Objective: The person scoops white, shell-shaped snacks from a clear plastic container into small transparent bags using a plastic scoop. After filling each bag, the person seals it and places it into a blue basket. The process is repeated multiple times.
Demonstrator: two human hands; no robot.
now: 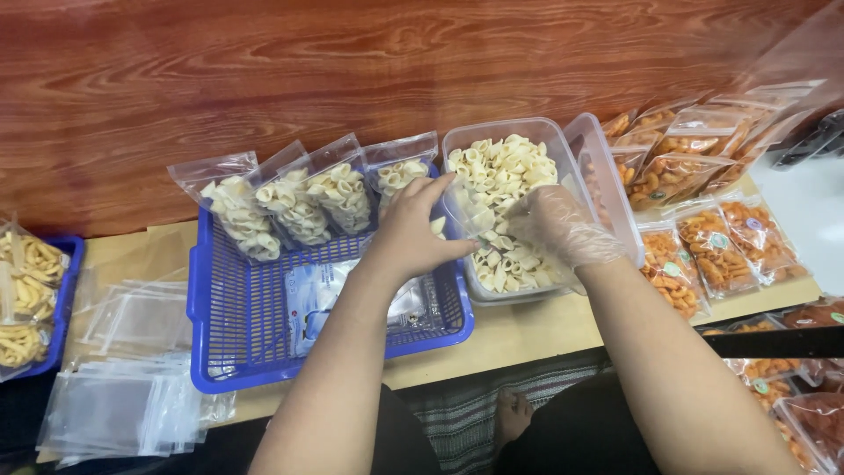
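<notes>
My left hand [411,230] is bare and holds a small clear bag at the left wall of a clear plastic tub [563,149] full of pale shell-shaped snacks [501,171]. In a thin clear glove, my right hand [556,227] reaches into the tub and closes on some of the snacks. Just left of the tub, a blue plastic basket [242,339] has several filled clear bags [294,202] leaning against its far rim.
Stacks of flat, unfilled clear bags [119,400] lie at the front left. Another blue basket [54,352] with yellow snack bags sits at the far left. Several bags of orange snacks [703,237] cover the right side. A wooden wall runs behind.
</notes>
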